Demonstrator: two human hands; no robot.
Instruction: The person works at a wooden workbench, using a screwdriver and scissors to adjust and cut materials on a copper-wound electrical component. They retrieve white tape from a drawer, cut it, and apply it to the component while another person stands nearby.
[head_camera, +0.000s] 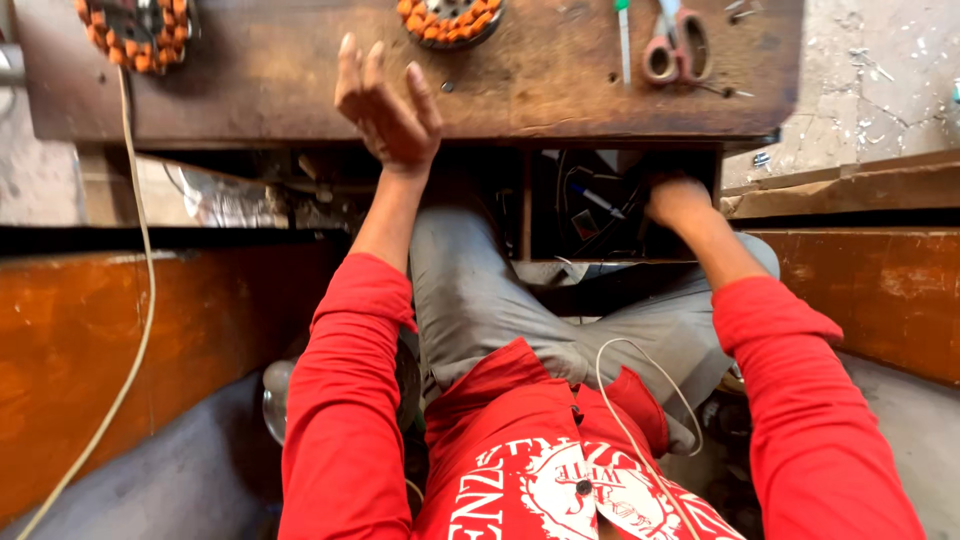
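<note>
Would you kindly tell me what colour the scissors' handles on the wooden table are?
The scissors have reddish-orange handles, seen in the head view, the only one.

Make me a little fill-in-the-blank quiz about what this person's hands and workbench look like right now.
1. The right hand reaches into the open ____ under the wooden bench.
2. The left hand is raised with its fingers ____ and holds nothing.
3. The scissors on the bench have ____ handles.
4. Both arms wear ____ sleeves.

Missing words: drawer; open; red; red
</note>
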